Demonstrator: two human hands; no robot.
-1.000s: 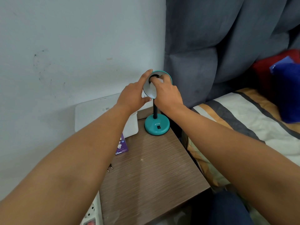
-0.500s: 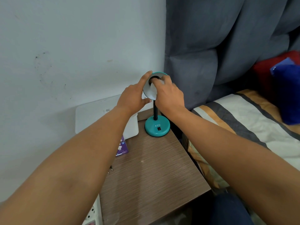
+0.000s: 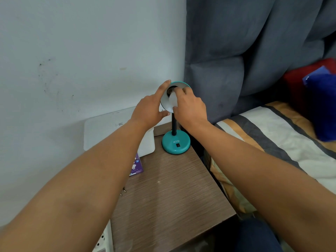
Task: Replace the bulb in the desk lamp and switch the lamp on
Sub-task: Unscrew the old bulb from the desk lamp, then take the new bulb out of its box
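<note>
Two hands are meeting at the lamp's shade: left hand is gripping its rim, right hand is pinching the white bulb (inside the shade, beside the left hand).

Soft, even daylight fills the scene, moderately bright, with no hard glare. The wall looks pale bluish-grey, and faint shadows lie beneath the forearms on the table. The wide lens bends straight lines near the frame edges. The wood grain is slightly smeared, and the forearms nearest the camera are soft.
</note>
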